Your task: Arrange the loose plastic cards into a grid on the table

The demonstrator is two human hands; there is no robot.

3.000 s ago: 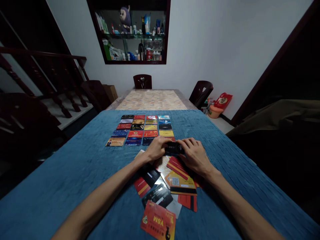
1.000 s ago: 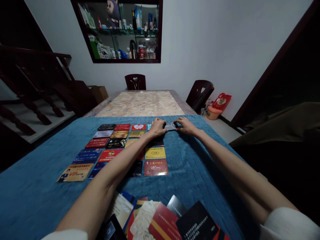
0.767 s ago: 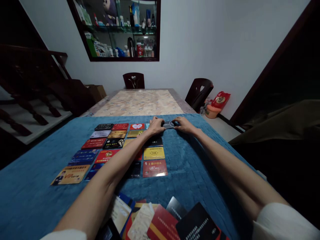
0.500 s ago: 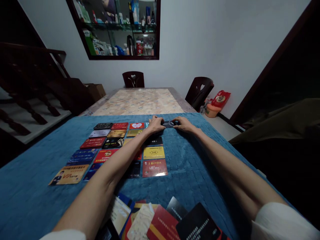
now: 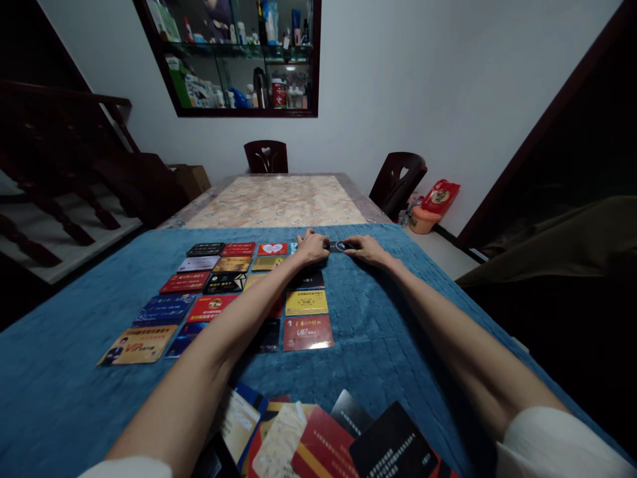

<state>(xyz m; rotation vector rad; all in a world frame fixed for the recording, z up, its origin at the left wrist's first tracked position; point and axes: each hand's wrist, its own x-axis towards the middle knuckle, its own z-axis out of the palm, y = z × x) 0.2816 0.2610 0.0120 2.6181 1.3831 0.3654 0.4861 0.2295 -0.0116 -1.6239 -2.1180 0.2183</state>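
Note:
Both arms stretch far across a blue cloth [image 5: 388, 332]. My left hand [image 5: 311, 248] and my right hand [image 5: 365, 249] pinch the two ends of a dark card [image 5: 338, 246], which lies flat at the far end of the cloth, to the right of the top row. A grid of cards [image 5: 219, 289] in rows covers the cloth to the left, partly hidden by my left forearm. A yellow card [image 5: 306, 302] and a red card [image 5: 307, 332] lie in the rightmost column below my left hand.
A loose pile of overlapping cards [image 5: 318, 438] sits at the near edge. Beyond the cloth is a patterned tabletop [image 5: 279, 199] with two dark chairs [image 5: 398, 182]. A wall cabinet [image 5: 243, 60] holds bottles. Stairs rise at left.
From 3 s ago, both hands carried the dark card from the near pile to the far end of the grid. Over the last second they lowered it onto the cloth and barely moved.

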